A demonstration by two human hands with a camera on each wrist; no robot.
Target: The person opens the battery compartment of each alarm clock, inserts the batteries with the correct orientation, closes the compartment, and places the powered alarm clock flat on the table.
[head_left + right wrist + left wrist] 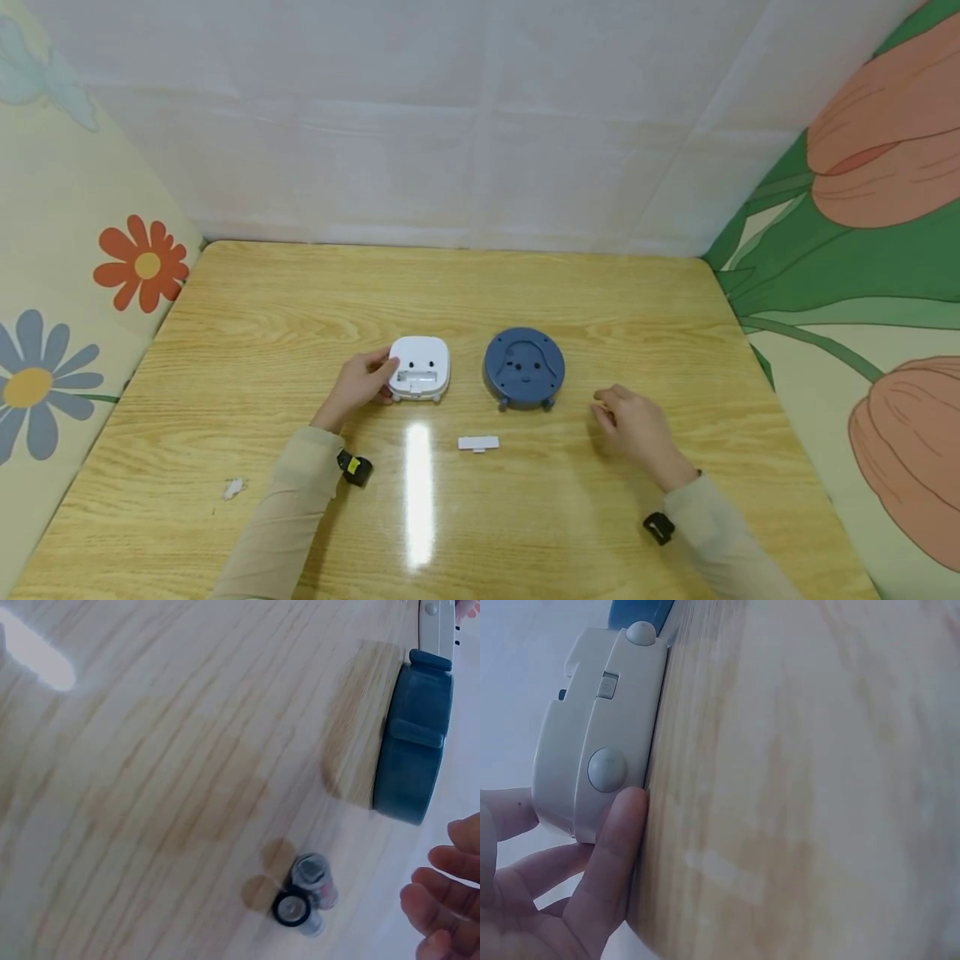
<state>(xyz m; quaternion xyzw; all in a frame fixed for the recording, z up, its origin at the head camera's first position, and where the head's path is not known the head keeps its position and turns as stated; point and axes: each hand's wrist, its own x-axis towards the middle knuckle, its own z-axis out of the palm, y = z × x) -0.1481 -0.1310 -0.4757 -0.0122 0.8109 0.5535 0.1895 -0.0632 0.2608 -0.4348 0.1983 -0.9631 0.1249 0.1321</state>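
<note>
A white rounded-square device (422, 354) with stubby feet lies with an uncovered battery slot facing up. My left hand (358, 383) grips its left edge, thumb on top and fingers along the side. In the left wrist view, a fingertip rests beside a round foot (607, 769) of the device. My right hand (637, 425) hovers to the right of a round dark-blue device (525, 379), its fingers loosely bent and holding nothing. Near those fingers in the right wrist view, two small batteries (304, 892) sit side by side on the table; in the head view I cannot make them out.
A slim white battery cover (478, 443) lies on the wooden table (555, 517), in front of and between the two devices. Toward the left front is a small white scrap (234, 488). A white cloth (450, 150) hangs behind; flowered panels flank both sides.
</note>
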